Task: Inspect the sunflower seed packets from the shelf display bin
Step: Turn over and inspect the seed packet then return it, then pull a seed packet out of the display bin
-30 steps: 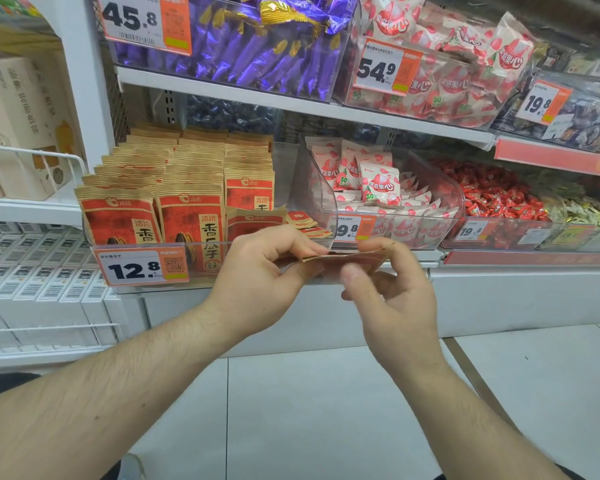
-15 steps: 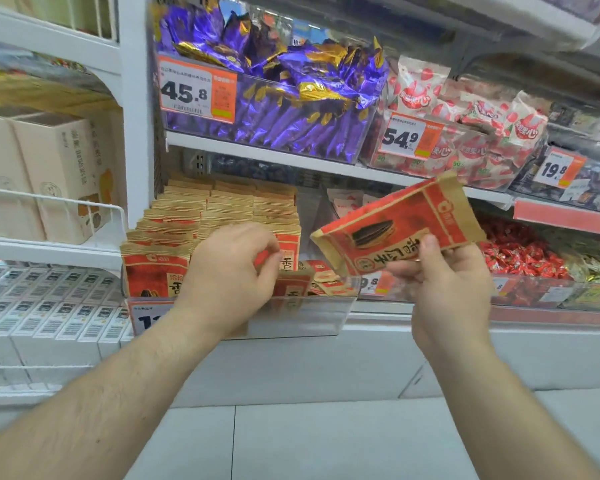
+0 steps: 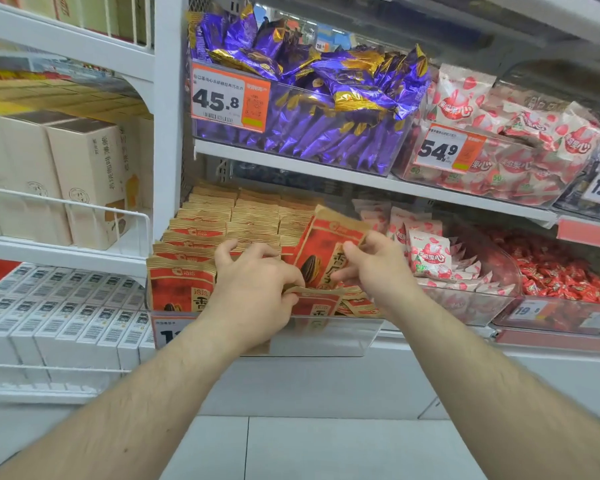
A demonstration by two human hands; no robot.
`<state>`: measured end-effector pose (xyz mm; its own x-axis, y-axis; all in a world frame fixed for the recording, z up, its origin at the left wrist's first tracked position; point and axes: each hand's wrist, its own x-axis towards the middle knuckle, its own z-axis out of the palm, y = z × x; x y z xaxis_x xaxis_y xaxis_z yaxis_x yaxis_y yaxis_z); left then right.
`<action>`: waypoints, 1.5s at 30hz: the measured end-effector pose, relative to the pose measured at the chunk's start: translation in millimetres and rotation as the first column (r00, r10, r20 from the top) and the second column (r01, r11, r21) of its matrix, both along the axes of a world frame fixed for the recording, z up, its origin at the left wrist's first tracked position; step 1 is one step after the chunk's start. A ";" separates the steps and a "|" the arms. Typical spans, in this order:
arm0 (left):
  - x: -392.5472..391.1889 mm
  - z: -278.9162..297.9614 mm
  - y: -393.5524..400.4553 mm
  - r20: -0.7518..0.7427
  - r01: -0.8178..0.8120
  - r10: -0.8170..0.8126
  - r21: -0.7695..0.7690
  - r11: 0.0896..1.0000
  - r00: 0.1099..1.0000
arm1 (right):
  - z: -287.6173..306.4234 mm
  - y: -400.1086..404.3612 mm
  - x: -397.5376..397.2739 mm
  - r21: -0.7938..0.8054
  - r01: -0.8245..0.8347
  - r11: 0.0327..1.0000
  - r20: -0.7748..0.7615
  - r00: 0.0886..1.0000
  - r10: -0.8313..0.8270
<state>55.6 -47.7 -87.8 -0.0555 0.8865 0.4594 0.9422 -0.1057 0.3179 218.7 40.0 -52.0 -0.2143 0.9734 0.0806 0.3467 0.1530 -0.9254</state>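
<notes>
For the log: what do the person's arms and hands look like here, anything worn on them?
Both forearms are bare up to the frame's bottom edge: no sleeves show. The left hand and the right hand wear no gloves. No watch, bracelet or ring is visible on either wrist or on the fingers that show. Fine hair shows on the forearms. Nails look short and unpainted, though they are small in this view.

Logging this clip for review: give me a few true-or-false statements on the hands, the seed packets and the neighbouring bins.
1. The right hand holds a tilted sunflower seed packet. True.
2. The left hand hangs idle, away from the bin. False: its fingers pinch a packet in the sunflower seed bin.
3. The purple candy bin sits on the shelf above. True.
4. Its price tag reads 19.8. False: 45.8.
</notes>
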 end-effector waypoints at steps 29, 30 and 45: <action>-7.2 30.5 2.2 0.231 0.088 -0.272 0.589 0.803 0.934 | 9.2 -1.0 5.8 -0.179 -0.232 0.956 -0.501 0.858 0.114; -7.9 31.8 0.1 0.240 0.086 -0.289 0.614 0.785 0.927 | 12.2 -6.8 10.5 -0.129 -0.237 0.963 -0.546 0.828 0.131; 38.7 28.0 -35.5 0.889 0.359 -0.272 0.134 0.924 0.369 | 13.2 -87.4 39.0 0.370 0.107 0.923 -0.242 0.970 -0.015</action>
<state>94.4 -83.2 -59.8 -0.0964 0.9577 0.2711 0.0374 -0.2686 0.9625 257.8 -47.5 -38.8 -0.0865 0.8707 0.4841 0.1508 0.4917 -0.8576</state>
